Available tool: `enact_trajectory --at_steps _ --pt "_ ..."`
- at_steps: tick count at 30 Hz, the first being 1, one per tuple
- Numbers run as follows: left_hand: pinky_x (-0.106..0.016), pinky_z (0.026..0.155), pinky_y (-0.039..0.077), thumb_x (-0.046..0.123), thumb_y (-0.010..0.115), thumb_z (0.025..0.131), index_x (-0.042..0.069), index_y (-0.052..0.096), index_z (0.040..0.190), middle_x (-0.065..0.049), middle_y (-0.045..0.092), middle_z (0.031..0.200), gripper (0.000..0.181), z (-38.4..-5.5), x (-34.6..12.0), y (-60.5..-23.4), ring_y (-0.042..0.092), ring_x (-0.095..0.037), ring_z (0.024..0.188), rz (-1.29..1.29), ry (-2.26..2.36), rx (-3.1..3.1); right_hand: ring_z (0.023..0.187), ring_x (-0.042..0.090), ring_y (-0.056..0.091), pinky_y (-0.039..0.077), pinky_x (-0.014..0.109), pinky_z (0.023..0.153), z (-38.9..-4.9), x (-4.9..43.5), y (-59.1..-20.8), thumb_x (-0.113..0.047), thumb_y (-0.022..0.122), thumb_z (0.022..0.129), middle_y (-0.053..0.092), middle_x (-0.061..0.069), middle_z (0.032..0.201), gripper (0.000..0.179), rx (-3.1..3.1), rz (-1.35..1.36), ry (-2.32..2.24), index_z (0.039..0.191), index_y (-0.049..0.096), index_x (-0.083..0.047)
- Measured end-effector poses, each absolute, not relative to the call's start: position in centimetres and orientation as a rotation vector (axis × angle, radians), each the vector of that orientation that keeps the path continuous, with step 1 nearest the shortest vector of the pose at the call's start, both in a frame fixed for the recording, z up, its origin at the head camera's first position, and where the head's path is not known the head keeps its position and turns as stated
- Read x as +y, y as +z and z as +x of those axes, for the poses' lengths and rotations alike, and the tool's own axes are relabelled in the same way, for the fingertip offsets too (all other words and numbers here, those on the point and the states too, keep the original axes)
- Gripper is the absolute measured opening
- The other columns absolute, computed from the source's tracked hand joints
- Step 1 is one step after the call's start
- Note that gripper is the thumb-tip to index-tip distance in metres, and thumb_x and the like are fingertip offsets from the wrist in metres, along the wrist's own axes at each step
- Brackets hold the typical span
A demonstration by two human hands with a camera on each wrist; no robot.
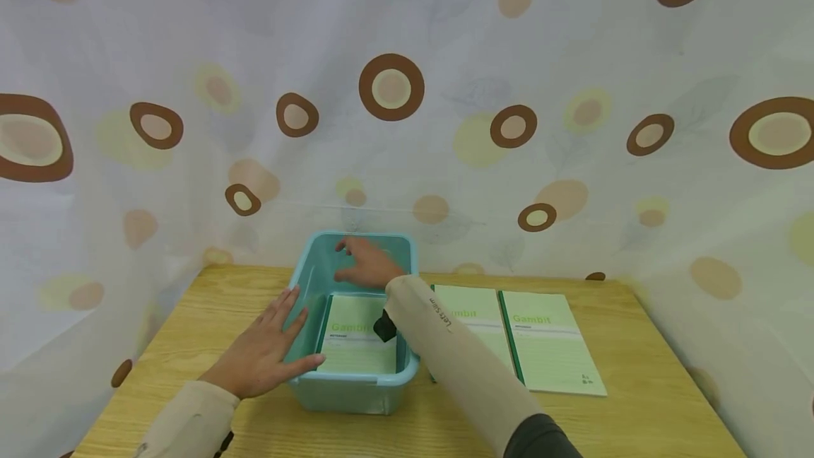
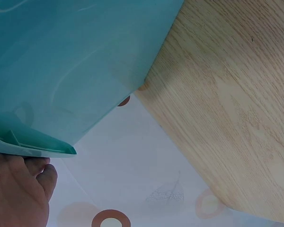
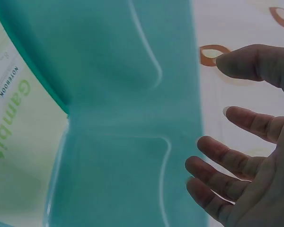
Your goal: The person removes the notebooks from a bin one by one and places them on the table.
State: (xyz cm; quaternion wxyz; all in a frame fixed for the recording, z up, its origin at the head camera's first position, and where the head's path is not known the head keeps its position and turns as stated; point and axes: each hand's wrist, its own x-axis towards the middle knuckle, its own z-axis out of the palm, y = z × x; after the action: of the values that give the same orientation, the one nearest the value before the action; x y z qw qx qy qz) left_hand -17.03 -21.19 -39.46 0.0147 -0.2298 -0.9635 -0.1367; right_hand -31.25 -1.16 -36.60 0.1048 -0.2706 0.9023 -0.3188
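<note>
A light blue plastic bin (image 1: 346, 394) stands on the wooden table, with a pale green Gambit notebook (image 1: 356, 352) lying inside, its dark green spine to the left. My left hand (image 1: 263, 348) rests spread along the bin's left rim, thumb reaching over the near corner; the left wrist view catches its fingers beneath the rim. Over the far end of the bin hovers my right hand (image 1: 367, 263), fingers loosely bent and holding nothing. In the right wrist view its thumb and fingers (image 3: 232, 156) are spread apart near the bin's rim.
Two more Gambit notebooks lie side by side to the right of the bin: one (image 1: 473, 299) partly behind my right sleeve, the other (image 1: 553, 352) fully visible. A patterned curtain (image 1: 432, 161) hangs right behind the table's (image 1: 636, 401) far edge.
</note>
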Motion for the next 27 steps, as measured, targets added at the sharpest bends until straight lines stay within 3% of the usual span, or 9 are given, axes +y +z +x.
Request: enact_trajectory --at_steps 9,17,27 --pt "-0.057 0.112 0.021 0.06 0.048 0.092 -0.008 0.045 0.139 -0.022 0.013 0.158 0.083 -17.2 -21.3 -39.9 0.012 -0.04 0.145 -0.705 -0.409 -2.989 0.118 0.023 0.054 0.048 0.038 0.091 -31.0 -3.9 -38.1 -0.03 0.067 0.09 0.05 0.007 0.138 0.049 2.776 -0.802 -0.582 0.135 0.052 -0.017" --pt "-0.057 0.112 0.023 0.059 0.05 0.092 -0.009 0.046 0.138 -0.023 0.015 0.157 0.082 -17.1 -21.4 -39.7 0.014 -0.041 0.144 -0.711 -0.422 -2.957 0.121 0.024 0.051 0.037 0.048 0.105 -32.1 -5.9 -40.8 -0.037 0.07 0.087 0.053 0.004 0.133 0.051 2.868 -0.657 -0.426 0.133 0.053 -0.021" --pt "-0.057 0.111 0.024 0.059 0.051 0.092 -0.007 0.045 0.14 -0.022 0.015 0.158 0.082 -17.1 -21.2 -40.1 0.013 -0.04 0.145 -0.709 -0.452 -2.952 0.133 0.029 0.039 0.035 0.047 0.106 -31.6 -7.5 -44.2 -0.041 0.078 0.079 0.042 0.011 0.144 0.07 2.878 -0.459 -0.328 0.14 0.05 -0.02"
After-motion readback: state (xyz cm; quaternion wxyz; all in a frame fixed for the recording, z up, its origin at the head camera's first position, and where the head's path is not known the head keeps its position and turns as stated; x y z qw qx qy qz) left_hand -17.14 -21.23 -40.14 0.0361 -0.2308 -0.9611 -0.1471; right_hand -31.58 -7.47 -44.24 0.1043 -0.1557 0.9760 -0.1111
